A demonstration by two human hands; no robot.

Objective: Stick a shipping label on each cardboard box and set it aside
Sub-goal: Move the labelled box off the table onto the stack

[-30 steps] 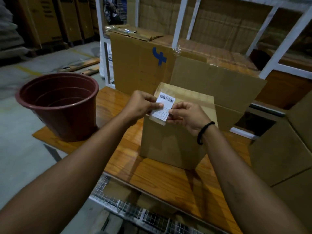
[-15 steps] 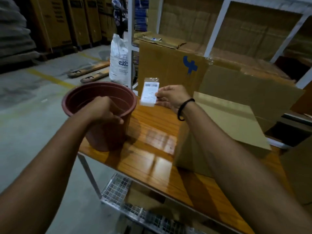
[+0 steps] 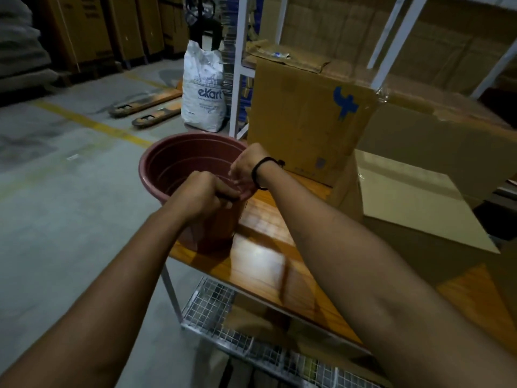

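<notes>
My left hand (image 3: pixel 205 193) grips the near rim of the dark red plastic bucket (image 3: pixel 173 163), fingers curled over the edge. My right hand (image 3: pixel 244 169), with a black band at the wrist, hangs over the bucket's right rim, fingers pointing down inside. No shipping label shows; whatever the right fingers hold is hidden. The plain cardboard box (image 3: pixel 414 197) stands on the wooden table (image 3: pixel 263 259) to the right of both hands, untouched.
A large cardboard box with a blue mark (image 3: pixel 305 116) stands behind the bucket against white shelf posts (image 3: pixel 237 79). A white sack (image 3: pixel 204 88) and pallet-jack forks (image 3: pixel 145 105) lie on the concrete floor. A wire shelf (image 3: pixel 223 312) sits under the table.
Both hands left the plain box and swung left to the bucket. The right hand, which held the label up, dropped to the bucket rim and the label went out of sight.
</notes>
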